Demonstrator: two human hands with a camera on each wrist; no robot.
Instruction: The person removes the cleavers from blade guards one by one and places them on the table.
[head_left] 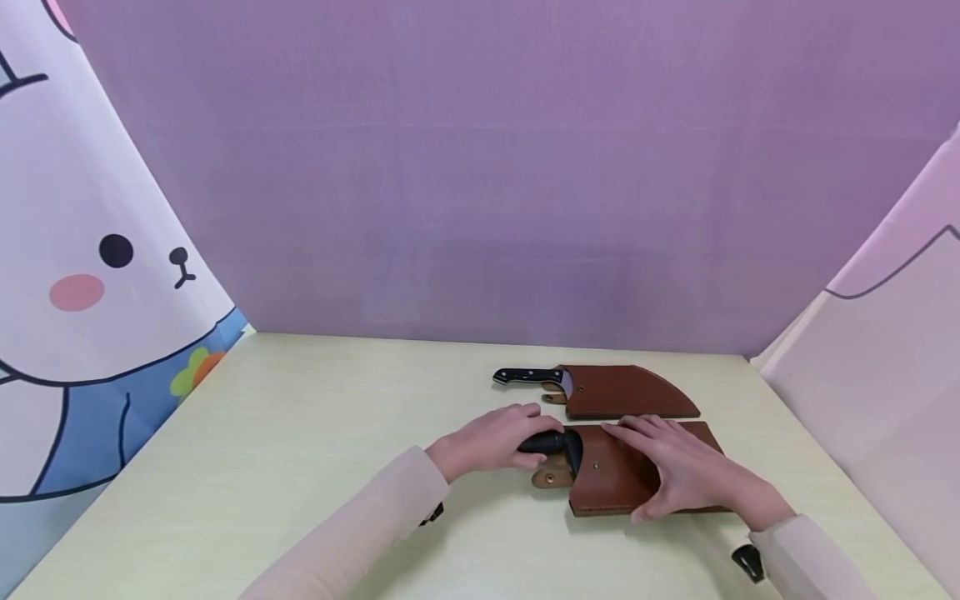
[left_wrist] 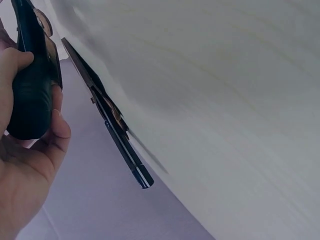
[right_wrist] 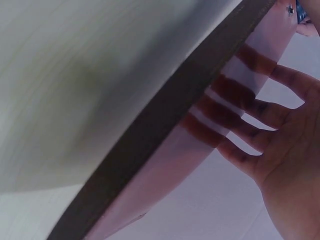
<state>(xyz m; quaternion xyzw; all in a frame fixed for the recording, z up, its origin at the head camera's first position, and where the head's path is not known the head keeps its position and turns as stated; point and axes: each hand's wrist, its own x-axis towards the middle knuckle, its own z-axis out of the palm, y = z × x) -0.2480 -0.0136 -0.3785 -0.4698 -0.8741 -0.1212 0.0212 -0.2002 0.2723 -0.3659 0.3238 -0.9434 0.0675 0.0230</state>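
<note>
My left hand (head_left: 495,439) grips the black handle (head_left: 543,442) of a knife whose blade is inside a brown leather sheath (head_left: 609,483). The left wrist view shows fingers and thumb around that handle (left_wrist: 32,105). A tan snap strap (head_left: 551,477) hangs loose by the sheath's mouth. My right hand (head_left: 682,462) spreads over the sheath, fingertips toward its far edge and thumb near its near edge. In the right wrist view the fingers of this hand (right_wrist: 290,150) are straight, with their reflections on the glossy leather (right_wrist: 170,170).
Behind lies a second knife (head_left: 525,376), its black riveted handle leftward and its blade in a curved brown sheath (head_left: 630,392). The pale tabletop (head_left: 322,417) meets a purple cloth wall (head_left: 480,208) at the back. Printed cartoon cloth (head_left: 112,350) hangs at the left.
</note>
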